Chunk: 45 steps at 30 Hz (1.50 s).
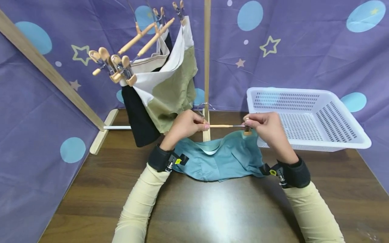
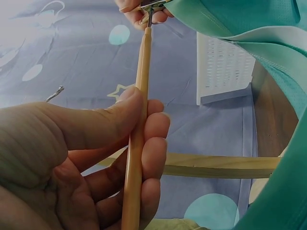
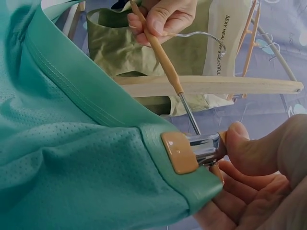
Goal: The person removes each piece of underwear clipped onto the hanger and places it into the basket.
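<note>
A wooden-coloured clip hanger (image 1: 221, 126) is held level between both hands. My left hand (image 1: 189, 125) grips its bar near the hook, thumb on one side and fingers curled round the other, as the left wrist view shows. My right hand (image 1: 267, 125) pinches the clip (image 3: 206, 149) at the bar's right end. That clip sits on the waistband corner of teal underpants (image 1: 218, 162), which hang below the bar over the table. The left part of the waistband sags, and the bar's left end is hidden behind my left hand in the head view.
White-and-olive underpants (image 1: 173, 81) and a black garment (image 1: 138, 114) hang from clip hangers (image 1: 156, 37) at the upper left. A wooden post (image 1: 207, 50) stands behind my hands. To the right is a white perforated basket (image 1: 343, 143) on the brown table (image 1: 212, 209).
</note>
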Tool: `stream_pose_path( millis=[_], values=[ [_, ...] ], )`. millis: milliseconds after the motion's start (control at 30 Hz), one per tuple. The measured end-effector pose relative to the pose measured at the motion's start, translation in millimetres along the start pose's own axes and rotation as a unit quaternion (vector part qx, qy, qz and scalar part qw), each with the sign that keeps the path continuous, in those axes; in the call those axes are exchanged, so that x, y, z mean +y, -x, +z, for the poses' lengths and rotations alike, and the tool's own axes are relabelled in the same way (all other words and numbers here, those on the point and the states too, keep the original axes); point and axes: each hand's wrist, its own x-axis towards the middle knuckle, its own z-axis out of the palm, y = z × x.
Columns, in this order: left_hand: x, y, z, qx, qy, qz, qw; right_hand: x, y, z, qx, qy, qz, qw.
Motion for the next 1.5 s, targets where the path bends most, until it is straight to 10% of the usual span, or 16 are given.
stream_pose_path(
  millis=[1500],
  values=[
    [3.3, 3.1, -1.8, 0.008, -0.013, 0.006, 0.9999, 0.6, 3.5, 6.6, 0.075, -0.051, -0.042, 0.995]
  ],
)
